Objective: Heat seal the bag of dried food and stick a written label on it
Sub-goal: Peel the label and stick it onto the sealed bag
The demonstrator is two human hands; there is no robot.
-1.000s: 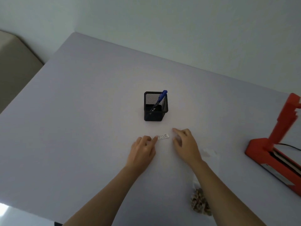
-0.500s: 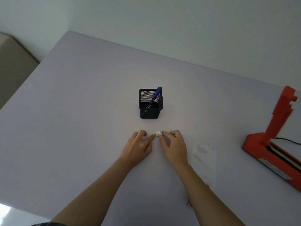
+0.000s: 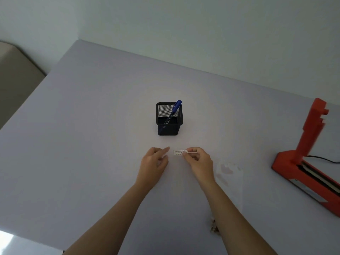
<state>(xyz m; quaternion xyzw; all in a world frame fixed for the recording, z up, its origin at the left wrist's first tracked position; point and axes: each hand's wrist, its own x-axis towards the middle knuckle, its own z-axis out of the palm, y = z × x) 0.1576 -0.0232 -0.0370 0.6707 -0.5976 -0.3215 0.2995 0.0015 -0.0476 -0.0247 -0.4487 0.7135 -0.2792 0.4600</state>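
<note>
Label [image 3: 180, 152] work is what is going on at the middle of the pale table [image 3: 82, 144]: the small white slip with lines of print is being pinched at its right end by the thumb and forefinger of the right hand [image 3: 199, 161], and it is sitting flat or nearly flat just above the tabletop; I cannot tell whether it is touching. A thin pale strip is sticking out to the right from the same pinch, perhaps backing paper, though it is too small to be sure. Half a second ago both hands were meeting on the slip, fingertips of each closing on it; now the left hand [image 3: 154, 162] is drawing away to the left, slack and holding nothing, its forefinger pointing toward the slip with a clear gap between them. A second ago the slip was lying on the table between the two hands with only the left fingertip at its edge. Beyond the hands the black mesh pen holder [image 3: 169, 119] is standing upright with a blue pen [image 3: 173, 112] leaning in it. At the right the red heat sealer [image 3: 301, 159] is sitting with its arm raised. The clear bag [image 3: 230, 173] is lying flat on the table just right of the right wrist, and a bit of dried food [image 3: 213, 228] is peeking out from under the right forearm.
</note>
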